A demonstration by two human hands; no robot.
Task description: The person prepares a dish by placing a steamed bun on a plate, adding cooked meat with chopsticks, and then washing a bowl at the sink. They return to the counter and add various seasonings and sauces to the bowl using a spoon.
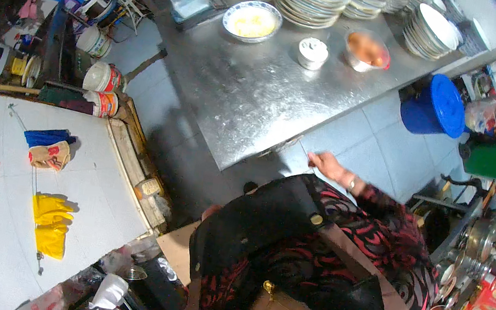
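My right hand [327, 165] hangs beside the near edge of a stainless steel table [247, 92], apart from it. Its fingers are curled, and nothing shows in it; the palm side is hidden. Of my left hand [210, 211], only a bit of skin shows beside the dark apron [257, 219]. On the table stand a blue-patterned bowl [252, 22] with yellowish contents, a small cup [312, 54] with something white in it, and a metal bowl [360, 65] of brown eggs [365, 47].
Stacked plates [314, 1] and tilted bowls [429, 33] line the table's back. A lidded blue bin [433, 105] and green bin [492, 160] stand at right. Yellow gloves [49, 226] hang at left near buckets [103, 78]. Metal shelving [458, 225] holds pots.
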